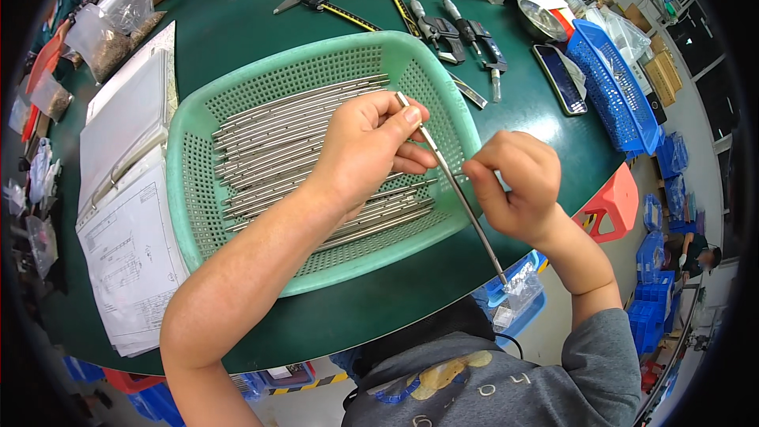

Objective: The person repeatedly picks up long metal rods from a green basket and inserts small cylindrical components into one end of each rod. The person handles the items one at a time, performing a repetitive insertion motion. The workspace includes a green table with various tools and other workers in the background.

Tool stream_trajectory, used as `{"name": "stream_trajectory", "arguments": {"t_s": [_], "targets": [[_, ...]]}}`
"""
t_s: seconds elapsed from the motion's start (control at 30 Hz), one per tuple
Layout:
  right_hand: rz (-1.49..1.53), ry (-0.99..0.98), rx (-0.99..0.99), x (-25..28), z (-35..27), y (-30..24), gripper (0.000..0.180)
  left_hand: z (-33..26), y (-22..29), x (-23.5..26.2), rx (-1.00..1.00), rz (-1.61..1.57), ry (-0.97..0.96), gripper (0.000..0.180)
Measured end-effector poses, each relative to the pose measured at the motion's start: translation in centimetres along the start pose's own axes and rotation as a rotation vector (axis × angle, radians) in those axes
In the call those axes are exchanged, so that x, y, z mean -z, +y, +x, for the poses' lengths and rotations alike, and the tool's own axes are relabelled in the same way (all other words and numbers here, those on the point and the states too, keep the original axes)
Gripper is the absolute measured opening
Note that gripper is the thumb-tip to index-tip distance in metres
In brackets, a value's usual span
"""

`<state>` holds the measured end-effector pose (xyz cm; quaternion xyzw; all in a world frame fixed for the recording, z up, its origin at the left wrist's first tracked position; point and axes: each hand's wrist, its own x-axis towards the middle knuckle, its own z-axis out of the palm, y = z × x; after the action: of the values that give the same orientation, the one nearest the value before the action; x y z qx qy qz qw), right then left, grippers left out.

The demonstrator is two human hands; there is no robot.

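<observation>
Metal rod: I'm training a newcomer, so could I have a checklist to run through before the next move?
1. Left hand grips the metal rod near its upper end: ok.
2. Right hand touching the rod: cannot tell; it is curled close beside it.
3. Rod lifted off the others in the green basket: ok.
4. Rod wholly over the table: not ok; its lower end shows past the edge.
5. Calipers outside the basket: ok.

Dark grey T-shirt (pixel 498 399), short sleeve (pixel 607 356), pale lettering (pixel 520 378), yellow-and-blue chest print (pixel 436 379); bare forearms (pixel 273 241), bare fingers (pixel 520 146)
</observation>
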<state>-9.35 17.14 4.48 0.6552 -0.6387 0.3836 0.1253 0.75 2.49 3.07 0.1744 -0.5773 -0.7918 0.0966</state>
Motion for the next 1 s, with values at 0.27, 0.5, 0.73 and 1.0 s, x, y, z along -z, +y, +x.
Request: {"name": "stream_trajectory", "arguments": {"t_s": [0.27, 0.5, 0.73, 1.0], "targets": [[-0.033, 0.025, 0.059, 0.4, 1.9, 0.8, 0.011, 0.0, 0.2, -0.1, 0.008, 0.010, -0.008, 0.016], [-0.113, -0.016, 0.096, -0.4, 2.2, 1.0, 0.011, -0.1, 0.4, -0.3, 0.019, -0.007, -0.014, 0.016], [-0.132, -0.025, 0.097, -0.4, 2.4, 1.1, 0.012, 0.0, 0.3, -0.2, 0.031, -0.011, -0.022, 0.017], [-0.202, -0.060, 0.140, -0.2, 2.5, 0.8, 0.015, 0.1, 0.2, 0.0, 0.045, -0.028, -0.023, 0.018]]}}
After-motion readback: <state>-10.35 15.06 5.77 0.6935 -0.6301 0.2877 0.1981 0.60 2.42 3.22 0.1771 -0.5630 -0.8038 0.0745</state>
